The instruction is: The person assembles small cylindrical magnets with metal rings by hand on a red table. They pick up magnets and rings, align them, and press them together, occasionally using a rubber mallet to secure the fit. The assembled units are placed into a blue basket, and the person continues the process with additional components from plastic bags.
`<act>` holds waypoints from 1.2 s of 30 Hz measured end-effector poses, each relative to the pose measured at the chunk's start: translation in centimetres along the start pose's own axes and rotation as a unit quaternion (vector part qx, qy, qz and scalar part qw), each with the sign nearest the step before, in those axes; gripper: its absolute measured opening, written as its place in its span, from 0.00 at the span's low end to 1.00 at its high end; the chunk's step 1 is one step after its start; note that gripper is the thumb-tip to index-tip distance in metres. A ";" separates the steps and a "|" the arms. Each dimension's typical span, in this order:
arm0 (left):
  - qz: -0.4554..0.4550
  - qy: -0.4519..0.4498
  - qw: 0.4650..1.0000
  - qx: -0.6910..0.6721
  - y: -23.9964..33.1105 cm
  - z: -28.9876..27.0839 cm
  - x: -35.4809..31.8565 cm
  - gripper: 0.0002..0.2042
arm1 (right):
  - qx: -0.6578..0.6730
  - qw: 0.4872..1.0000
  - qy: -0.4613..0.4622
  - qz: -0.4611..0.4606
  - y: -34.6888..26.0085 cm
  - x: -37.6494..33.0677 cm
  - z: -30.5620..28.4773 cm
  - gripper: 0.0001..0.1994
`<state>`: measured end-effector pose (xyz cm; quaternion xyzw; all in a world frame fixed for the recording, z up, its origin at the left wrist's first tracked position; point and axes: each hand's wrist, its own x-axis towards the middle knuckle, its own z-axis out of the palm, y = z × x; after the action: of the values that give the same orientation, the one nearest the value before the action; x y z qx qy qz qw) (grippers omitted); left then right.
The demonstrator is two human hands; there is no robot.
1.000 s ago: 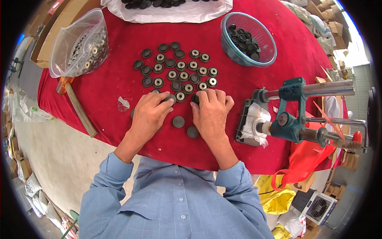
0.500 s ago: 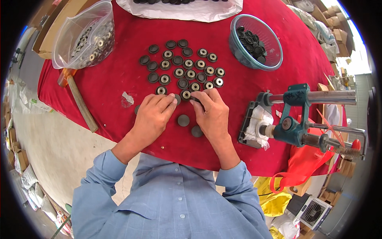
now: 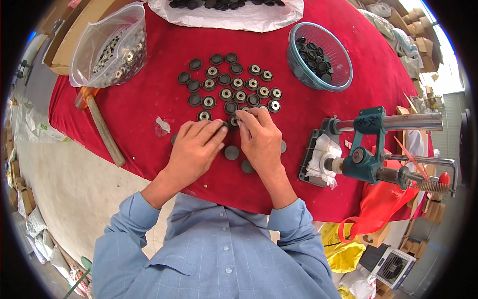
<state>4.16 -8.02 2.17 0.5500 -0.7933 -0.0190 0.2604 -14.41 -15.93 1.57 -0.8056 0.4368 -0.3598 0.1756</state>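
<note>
Black round disc (image 3: 233, 122) lies flat, no long axis, pinched between left hand (image 3: 196, 147) and right hand (image 3: 259, 137).

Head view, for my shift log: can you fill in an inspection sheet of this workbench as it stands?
Surface: red cloth over a round table, mostly bare at its left.
Job's things: black discs in rows, some with silver centres; loose plain discs by the hands.
Clutter: clear bag of small metal parts, blue bowl of black discs, wooden-handled tool, white sheet, teal hand press.
Hands: left hand and right hand both pinch a disc at the near row.
Cables: nothing seen.
Surroundings: cardboard boxes, red bag, concrete floor.
</note>
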 end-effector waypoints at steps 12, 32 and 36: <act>-0.010 -0.029 0.999 0.036 1.0 0.0 -0.4 0.21 | 0.009 0.999 0.020 -0.035 0.2 -0.2 0.3 0.12; -0.057 0.079 0.992 -0.081 -0.7 1.9 -0.1 0.16 | -0.071 0.993 -0.040 -0.086 0.5 -1.1 0.3 0.15; -0.027 0.077 0.995 -0.057 -0.8 1.8 -0.3 0.16 | -0.140 0.980 -0.047 -0.133 -0.1 -1.8 -0.3 0.19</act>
<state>4.13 -8.56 0.24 0.5557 -0.7532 -0.0288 0.3508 -15.19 -14.36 1.02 -0.8890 0.3630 -0.2772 0.0324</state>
